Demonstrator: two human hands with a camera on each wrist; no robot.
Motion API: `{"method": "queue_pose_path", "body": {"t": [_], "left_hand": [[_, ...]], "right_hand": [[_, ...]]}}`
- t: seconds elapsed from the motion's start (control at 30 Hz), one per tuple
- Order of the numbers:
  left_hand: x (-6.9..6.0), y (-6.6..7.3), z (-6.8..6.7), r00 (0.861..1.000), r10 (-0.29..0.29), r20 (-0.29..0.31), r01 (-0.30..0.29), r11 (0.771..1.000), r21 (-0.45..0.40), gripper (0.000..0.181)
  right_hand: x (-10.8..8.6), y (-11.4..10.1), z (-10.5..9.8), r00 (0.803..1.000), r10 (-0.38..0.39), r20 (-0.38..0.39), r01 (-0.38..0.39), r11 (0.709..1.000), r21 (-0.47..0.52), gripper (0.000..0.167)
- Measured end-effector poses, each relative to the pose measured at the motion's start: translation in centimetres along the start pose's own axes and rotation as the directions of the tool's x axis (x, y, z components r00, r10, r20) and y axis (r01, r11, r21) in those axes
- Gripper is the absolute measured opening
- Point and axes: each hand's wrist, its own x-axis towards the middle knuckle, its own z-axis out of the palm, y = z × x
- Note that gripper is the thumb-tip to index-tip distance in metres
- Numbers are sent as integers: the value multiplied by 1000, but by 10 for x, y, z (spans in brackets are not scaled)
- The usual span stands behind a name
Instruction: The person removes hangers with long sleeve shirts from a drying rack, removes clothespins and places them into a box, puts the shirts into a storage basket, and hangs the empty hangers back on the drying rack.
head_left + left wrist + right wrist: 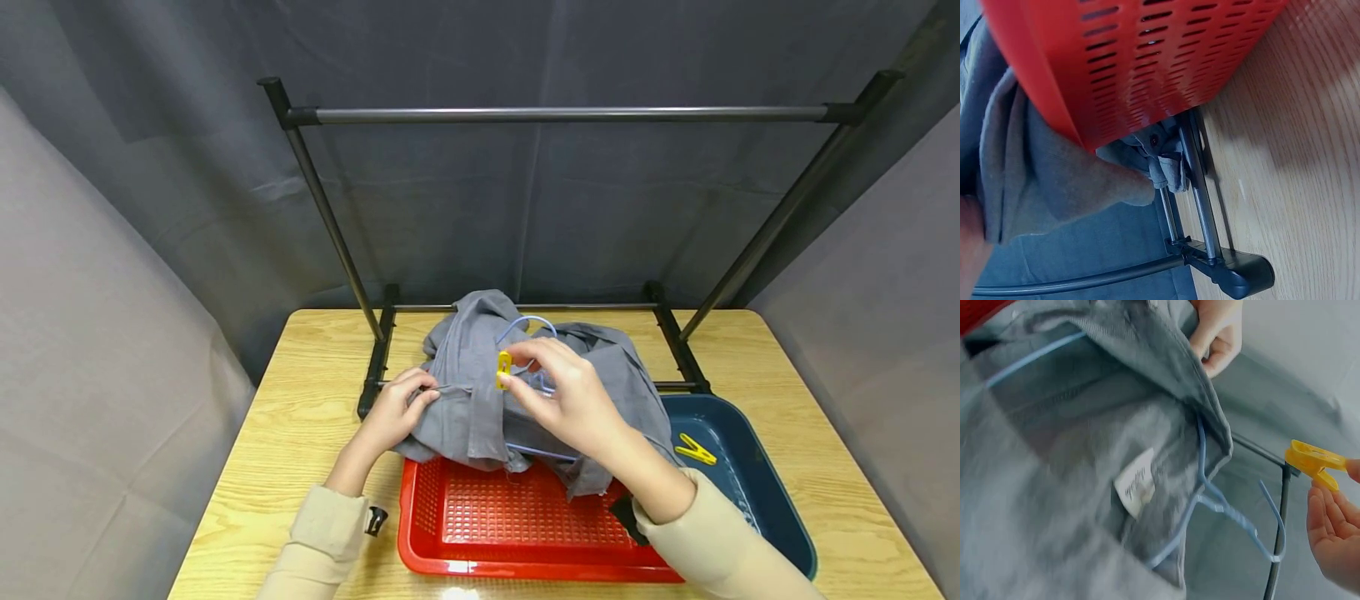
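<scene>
A grey shirt (486, 421) lies bunched over the back of the red basket, with a light blue hanger (542, 319) inside it. The hanger's hook sticks out at the neck, near a white label (1136, 482) in the right wrist view. My left hand (392, 412) pinches the shirt's edge on the left, thumb against fingers. Between the thumb and fingers of my right hand (566, 398) is a yellow clothespin (503, 370), held above the shirt near the hook. In the right wrist view the clothespin (1314, 457) appears apart from the cloth.
The red basket (540, 572) stands at the table's front. Partly under the shirt, a dark blue tray (783, 508) holds another yellow clothespin (696, 451). A rack with a metal top bar (570, 115) rises behind, its black feet (377, 358) on the wooden table.
</scene>
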Motion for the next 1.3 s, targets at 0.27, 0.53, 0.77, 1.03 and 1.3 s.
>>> {"method": "queue_pose_path", "body": {"t": [0.27, 0.53, 0.77, 1.03, 1.3], "left_hand": [[-1, 0, 0, 1000, -12, 2, 12, 1000, 6, 4], [-1, 1, 1, 1000, -9, 1, 9, 1000, -3, 5], [0, 1, 1, 1000, -20, 2, 20, 1000, -12, 5], [1, 2, 0, 1000, -23, 7, 23, 1000, -6, 4], [0, 1, 1, 999, -33, 6, 33, 999, -6, 4]], "right_hand": [[-8, 4, -29, 995, 83, -55, -85, 996, -30, 34], [-16, 11, -56, 977, 146, -154, -151, 988, -21, 39], [-29, 26, -77, 941, 224, -253, -239, 971, -31, 39], [-51, 46, -93, 899, 336, -280, -367, 928, -67, 37], [-76, 72, -105, 816, 475, -328, -532, 840, -106, 32]]}}
